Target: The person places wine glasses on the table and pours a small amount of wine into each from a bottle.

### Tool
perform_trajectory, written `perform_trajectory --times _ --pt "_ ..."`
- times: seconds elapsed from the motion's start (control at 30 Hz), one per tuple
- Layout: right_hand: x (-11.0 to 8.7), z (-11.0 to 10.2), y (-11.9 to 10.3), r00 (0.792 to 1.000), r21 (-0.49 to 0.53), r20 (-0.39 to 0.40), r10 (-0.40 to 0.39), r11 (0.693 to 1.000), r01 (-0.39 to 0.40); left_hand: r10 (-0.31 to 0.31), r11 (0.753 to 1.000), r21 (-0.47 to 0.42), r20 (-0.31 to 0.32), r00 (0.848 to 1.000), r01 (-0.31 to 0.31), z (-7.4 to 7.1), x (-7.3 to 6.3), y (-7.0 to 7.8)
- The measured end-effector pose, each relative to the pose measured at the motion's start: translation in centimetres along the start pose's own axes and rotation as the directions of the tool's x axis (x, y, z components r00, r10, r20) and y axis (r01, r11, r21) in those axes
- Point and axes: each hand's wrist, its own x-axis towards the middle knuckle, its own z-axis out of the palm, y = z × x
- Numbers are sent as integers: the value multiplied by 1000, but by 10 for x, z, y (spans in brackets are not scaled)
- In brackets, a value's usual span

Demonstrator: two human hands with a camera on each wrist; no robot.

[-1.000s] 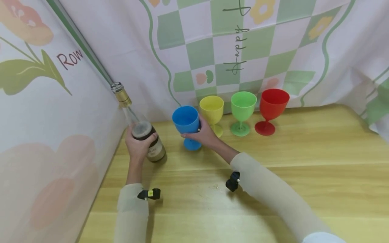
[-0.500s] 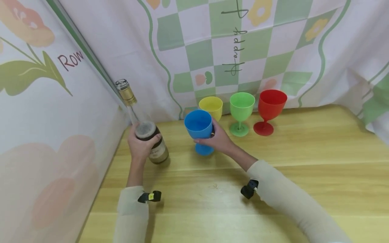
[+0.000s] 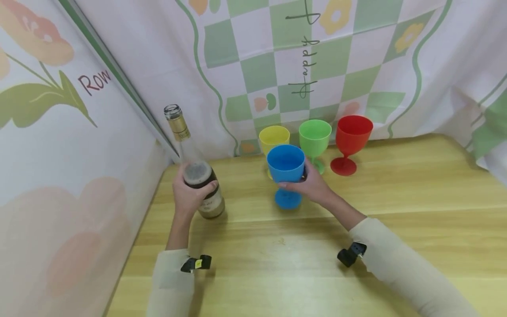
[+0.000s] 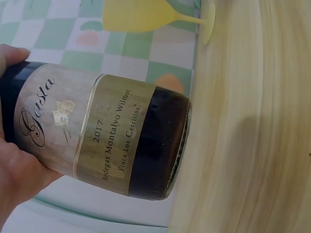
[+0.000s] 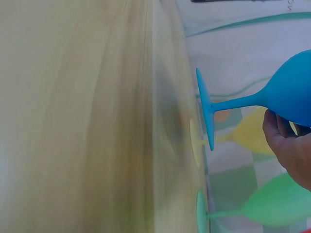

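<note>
On the left, my left hand grips a wine bottle round its body. The bottle has no cork in its mouth and leans slightly. Its label faces the left wrist view, and its bottom appears to hang just above the table. My right hand holds a blue goblet by the lower bowl. In the right wrist view the goblet's round foot is off the table, bowl up. Behind it, a yellow goblet is partly hidden. A green goblet stands beside that one.
A red goblet stands at the right end of the row, near the back edge of the wooden table. Printed cloth hangs behind the table, and a cloth-covered wall runs along its left side.
The blue goblet has moved right in my right hand, from left of the yellow goblet to in front of the yellow and green ones. My left hand and the bottle have shifted a little right.
</note>
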Motion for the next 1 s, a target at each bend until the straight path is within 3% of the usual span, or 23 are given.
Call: perform_trajectory --times 0.13,0.37,1.0 --pt "-8 -11 4 1000 2 -11 12 1000 -12 23 1000 1 34 999 -23 2 -3 6" --pt "-16 -20 6 1000 27 -15 18 999 -18 -7 1000 13 83 996 6 3 -7 13" --pt "-34 -34 12 999 -37 -2 38 999 -38 -62 997 56 161 985 54 -3 -17 22"
